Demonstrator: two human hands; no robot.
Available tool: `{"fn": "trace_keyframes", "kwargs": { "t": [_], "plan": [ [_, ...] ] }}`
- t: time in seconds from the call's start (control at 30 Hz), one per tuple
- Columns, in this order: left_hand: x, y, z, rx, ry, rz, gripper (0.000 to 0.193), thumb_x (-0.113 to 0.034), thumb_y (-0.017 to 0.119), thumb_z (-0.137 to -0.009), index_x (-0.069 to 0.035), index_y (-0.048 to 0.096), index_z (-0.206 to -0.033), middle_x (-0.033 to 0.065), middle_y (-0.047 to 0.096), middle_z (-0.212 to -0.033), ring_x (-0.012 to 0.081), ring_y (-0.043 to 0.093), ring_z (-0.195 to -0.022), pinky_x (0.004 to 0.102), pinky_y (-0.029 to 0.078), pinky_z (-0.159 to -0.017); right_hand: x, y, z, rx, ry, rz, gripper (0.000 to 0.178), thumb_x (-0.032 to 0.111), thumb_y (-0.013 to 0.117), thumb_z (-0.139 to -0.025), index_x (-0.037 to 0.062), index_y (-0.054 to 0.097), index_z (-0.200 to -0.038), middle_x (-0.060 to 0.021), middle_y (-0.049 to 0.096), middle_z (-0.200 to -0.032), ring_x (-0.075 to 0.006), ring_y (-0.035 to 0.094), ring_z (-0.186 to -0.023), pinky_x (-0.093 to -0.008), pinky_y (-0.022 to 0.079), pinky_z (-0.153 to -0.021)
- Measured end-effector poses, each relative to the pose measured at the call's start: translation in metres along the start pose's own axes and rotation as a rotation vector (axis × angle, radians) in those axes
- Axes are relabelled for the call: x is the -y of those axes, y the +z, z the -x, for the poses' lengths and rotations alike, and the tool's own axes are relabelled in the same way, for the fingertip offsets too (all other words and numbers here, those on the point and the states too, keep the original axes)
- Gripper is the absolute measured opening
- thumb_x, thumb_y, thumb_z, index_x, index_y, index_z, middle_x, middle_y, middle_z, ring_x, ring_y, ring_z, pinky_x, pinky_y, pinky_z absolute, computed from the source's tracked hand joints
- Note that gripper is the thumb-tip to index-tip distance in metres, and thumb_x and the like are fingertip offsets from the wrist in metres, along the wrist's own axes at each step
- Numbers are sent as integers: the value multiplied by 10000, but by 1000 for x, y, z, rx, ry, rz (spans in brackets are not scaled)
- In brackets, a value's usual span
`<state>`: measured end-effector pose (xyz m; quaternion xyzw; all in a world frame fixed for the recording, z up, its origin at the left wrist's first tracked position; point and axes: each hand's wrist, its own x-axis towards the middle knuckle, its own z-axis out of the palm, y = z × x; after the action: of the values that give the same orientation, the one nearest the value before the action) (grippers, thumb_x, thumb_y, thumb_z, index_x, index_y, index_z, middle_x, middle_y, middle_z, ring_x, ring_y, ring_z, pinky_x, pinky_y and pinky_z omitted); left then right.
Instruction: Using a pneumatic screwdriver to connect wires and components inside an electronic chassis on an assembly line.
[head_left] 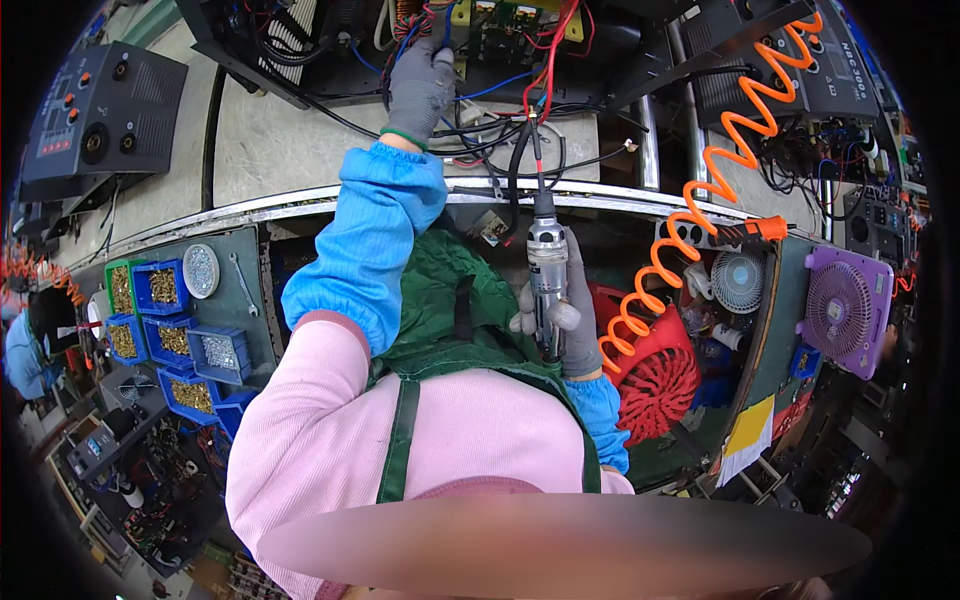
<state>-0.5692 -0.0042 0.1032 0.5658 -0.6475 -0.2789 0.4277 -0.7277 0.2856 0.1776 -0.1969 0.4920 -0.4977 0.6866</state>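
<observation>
Pale metal worktop point(290, 150), spanning 11 to 12 o'clock about the person's chest. At 9 o'clock, blue plastic bins point(191, 394) and a green plastic bin point(108, 268) hold small brass-coloured parts; one blue bin contains silvery pieces, as does the round white dish point(200, 271) beside the steel wrench point(243, 284). At 12 o'clock, an open black chassis point(370, 82) shows coloured wiring. Black cables point(500, 140) and red wires point(551, 60) lie before the driver's tip. An orange coiled hose point(690, 205) descends from 1 o'clock, partly overlapping a red slotted plastic form point(655, 385); a purple fan point(848, 312) stands at 3. Left hand point(420, 92), grey-gloved, fingers curled at the chassis wiring; its grip cannot be told. Right hand point(578, 315), likewise gloved, closed around a silver cylindrical power driver point(546, 262), pointing to 12.
</observation>
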Motion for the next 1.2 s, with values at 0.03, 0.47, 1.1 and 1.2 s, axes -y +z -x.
{"fn": "trace_keyframes", "kwargs": {
  "t": [0.03,0.47,1.1,1.2],
  "plan": [
    [1,4,2,-66,-36,49,260,-183,543,-879,-23,610,-1073,115,640,-837,211,602,-731,307,471,-683,0,0,0,0,9,5,1102,417,693,-574,138,94,-1456,-102,530,-771,-162,563,-563,-315,549,-566],
    [7,33,-9,-331,29,363,246,-157,583,-880,5,590,-1065,79,633,-956,165,579,-854,287,452,-781,0,-5,3,-5,33,0,1074,371,655,-571,134,97,-1457,-113,522,-816,-164,559,-589,-309,544,-562],
    [-2,-24,-2,448,87,207,271,-164,613,-842,-28,597,-1076,95,650,-937,201,607,-851,299,470,-774,1,-4,7,-13,21,-32,1051,308,648,-583,153,91,-1461,-112,530,-794,-160,554,-558,-310,544,-576],
    [3,-27,0,534,40,336,229,-128,617,-849,-40,612,-1060,55,642,-926,137,586,-841,270,473,-747,3,-3,7,-19,22,-29,1044,308,648,-582,154,104,-1460,-111,530,-793,-159,555,-558,-310,545,-575]
  ]
}}
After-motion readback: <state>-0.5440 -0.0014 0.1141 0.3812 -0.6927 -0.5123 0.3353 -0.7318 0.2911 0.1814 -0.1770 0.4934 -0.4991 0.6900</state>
